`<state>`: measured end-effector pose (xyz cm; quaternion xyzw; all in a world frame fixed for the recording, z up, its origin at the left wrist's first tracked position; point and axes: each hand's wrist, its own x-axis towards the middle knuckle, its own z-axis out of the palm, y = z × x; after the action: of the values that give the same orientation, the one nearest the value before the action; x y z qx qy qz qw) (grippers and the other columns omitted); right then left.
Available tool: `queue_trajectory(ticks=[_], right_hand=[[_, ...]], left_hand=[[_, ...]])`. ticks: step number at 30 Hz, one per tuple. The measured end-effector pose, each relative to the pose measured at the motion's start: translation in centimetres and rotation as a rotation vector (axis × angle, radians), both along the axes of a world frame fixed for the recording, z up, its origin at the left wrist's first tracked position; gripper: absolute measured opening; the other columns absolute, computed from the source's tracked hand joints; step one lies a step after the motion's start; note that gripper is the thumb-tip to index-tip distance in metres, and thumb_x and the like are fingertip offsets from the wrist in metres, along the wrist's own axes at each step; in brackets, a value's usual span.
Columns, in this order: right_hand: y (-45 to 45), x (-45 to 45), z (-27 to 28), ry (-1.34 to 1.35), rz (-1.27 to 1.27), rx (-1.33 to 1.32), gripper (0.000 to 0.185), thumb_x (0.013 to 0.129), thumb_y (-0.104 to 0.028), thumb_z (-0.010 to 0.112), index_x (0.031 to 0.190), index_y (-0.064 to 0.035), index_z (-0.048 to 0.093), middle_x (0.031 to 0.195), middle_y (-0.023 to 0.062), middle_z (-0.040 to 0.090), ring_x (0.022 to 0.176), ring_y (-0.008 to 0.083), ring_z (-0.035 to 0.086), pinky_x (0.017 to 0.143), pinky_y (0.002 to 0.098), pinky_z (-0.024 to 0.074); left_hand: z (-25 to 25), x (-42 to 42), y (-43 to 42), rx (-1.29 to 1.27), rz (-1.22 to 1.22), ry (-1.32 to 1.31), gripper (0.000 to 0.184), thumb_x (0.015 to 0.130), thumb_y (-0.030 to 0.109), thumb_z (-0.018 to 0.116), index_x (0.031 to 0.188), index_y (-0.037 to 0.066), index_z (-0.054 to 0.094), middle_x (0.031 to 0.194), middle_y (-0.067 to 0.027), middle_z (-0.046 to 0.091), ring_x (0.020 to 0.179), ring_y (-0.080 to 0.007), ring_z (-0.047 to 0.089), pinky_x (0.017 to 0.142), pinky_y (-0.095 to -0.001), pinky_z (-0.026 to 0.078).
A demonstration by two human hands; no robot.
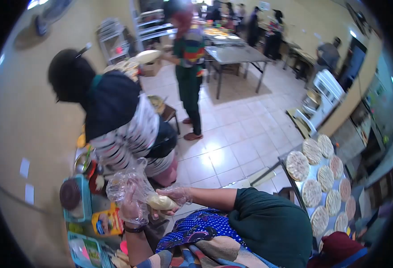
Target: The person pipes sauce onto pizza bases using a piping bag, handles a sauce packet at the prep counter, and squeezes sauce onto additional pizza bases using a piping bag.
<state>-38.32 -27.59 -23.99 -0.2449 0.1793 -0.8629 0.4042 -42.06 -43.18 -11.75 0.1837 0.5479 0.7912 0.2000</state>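
Observation:
A clear plastic bag with a smooth, pale, creamy filling is held between my two hands, low in the middle of the view. My right hand, in a loose clear glove, wraps round the filled end. At the bag's other end is my left hand, also in clear plastic, its fingers closed against the bag. Crumpled transparent film puffs up over the left fingers, and I cannot tell how much of it is glove and how much is bag.
Teal baskets and a yellow packet are to the left. A person in a striped top stands close in front. Another stands beyond, near a metal table. A tray at right carries several round flat topped bases.

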Motion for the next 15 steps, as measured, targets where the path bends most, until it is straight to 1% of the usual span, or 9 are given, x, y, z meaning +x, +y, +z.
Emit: queue_trajectory(ticks=[2,4,6,8,10,11,12,14,15], right_hand=[[4.3,2.5,2.4,-0.153,-0.218,0.087,0.058,0.086,-0.052,0.031,0.114,-0.002,0.04,0.099,0.0193,0.054,0.057,0.0176,0.059,0.035,0.0183,0.0418],[8.7,4.4,2.6,-0.159,-0.354,0.07,0.055,0.087,-0.051,0.031,0.114,-0.0035,0.04,0.098,0.0185,0.054,0.056,0.0167,0.058,0.034,0.0172,0.0412],[13.5,6.2,2.6,-0.174,-0.406,0.011,0.053,0.087,-0.049,0.032,0.114,-0.0042,0.04,0.098,0.0179,0.054,0.055,0.0167,0.058,0.034,0.0161,0.0408],[18.6,8.3,2.1,-0.171,-0.528,0.002,0.052,0.087,-0.047,0.035,0.113,-0.0024,0.041,0.098,0.0169,0.054,0.056,0.0164,0.058,0.032,0.0167,0.039],[23.6,10.9,2.0,-0.134,-0.643,0.142,0.05,0.087,-0.044,0.038,0.11,-0.0001,0.043,0.099,0.017,0.054,0.055,0.0159,0.057,0.031,0.0178,0.0368],[25.7,12.1,1.8,-0.151,-0.737,0.219,0.047,0.086,-0.042,0.041,0.106,0.0009,0.045,0.096,0.0155,0.056,0.055,0.0147,0.057,0.031,0.018,0.0354],[27.9,13.6,2.0,-0.166,-0.787,0.21,0.047,0.086,-0.042,0.041,0.106,0.0009,0.045,0.096,0.0155,0.056,0.055,0.0147,0.057,0.031,0.018,0.0354],[32.0,16.1,2.7,-0.153,-0.827,0.453,0.048,0.082,-0.049,0.046,0.099,-0.0048,0.053,0.083,0.0092,0.06,0.053,0.015,0.058,0.034,0.0212,0.0376],[33.8,17.3,2.4,-0.174,-0.878,0.517,0.047,0.079,-0.047,0.05,0.099,-0.0048,0.053,0.079,0.0077,0.06,0.052,0.0146,0.057,0.034,0.0208,0.0366]], left_hand=[[-0.2,-0.2,4.4,0.032,-0.096,-0.029,0.047,0.08,0.027,0.056,0.115,-0.001,0.042,0.112,-0.0145,0.047,0.099,-0.0236,0.048,0.083,-0.0321,0.042],[-0.8,0.1,9.4,0.069,-0.187,-0.073,0.048,0.079,0.028,0.057,0.115,-0.001,0.042,0.113,-0.0149,0.047,0.1,-0.024,0.048,0.083,-0.0321,0.042],[-1.2,0.7,15.2,0.098,-0.294,-0.12,0.05,0.078,0.029,0.057,0.116,-0.001,0.041,0.114,-0.0153,0.047,0.101,-0.0245,0.047,0.084,-0.0321,0.042],[-1.7,2.2,21.2,0.12,-0.438,-0.183,0.052,0.077,0.03,0.058,0.116,-0.001,0.041,0.114,-0.0158,0.047,0.102,-0.0249,0.047,0.084,-0.0321,0.042],[-2.2,4.5,26.7,0.144,-0.592,-0.276,0.054,0.077,0.031,0.059,0.117,-0.001,0.04,0.115,-0.0162,0.046,0.103,-0.0254,0.047,0.084,-0.032,0.042],[-2.3,5.7,29.2,0.149,-0.684,-0.323,0.055,0.076,0.031,0.059,0.117,-0.001,0.04,0.115,-0.0164,0.046,0.104,-0.0256,0.047,0.085,-0.032,0.042],[-2.8,6.9,31.7,0.155,-0.781,-0.373,0.056,0.076,0.031,0.06,0.118,-0.001,0.04,0.115,-0.0166,0.046,0.104,-0.0258,0.046,0.085,-0.032,0.042],[-4.6,8.0,36.3,0.149,-0.96,-0.429,0.058,0.075,0.032,0.061,0.118,-0.001,0.039,0.116,-0.017,0.046,0.105,-0.0263,0.046,0.085,-0.032,0.041],[-6.3,7.4,38.8,0.124,-1.055,-0.432,0.064,0.073,0.036,0.061,0.12,-0.001,0.037,0.117,-0.0182,0.045,0.107,-0.0272,0.045,0.086,-0.0326,0.041]])
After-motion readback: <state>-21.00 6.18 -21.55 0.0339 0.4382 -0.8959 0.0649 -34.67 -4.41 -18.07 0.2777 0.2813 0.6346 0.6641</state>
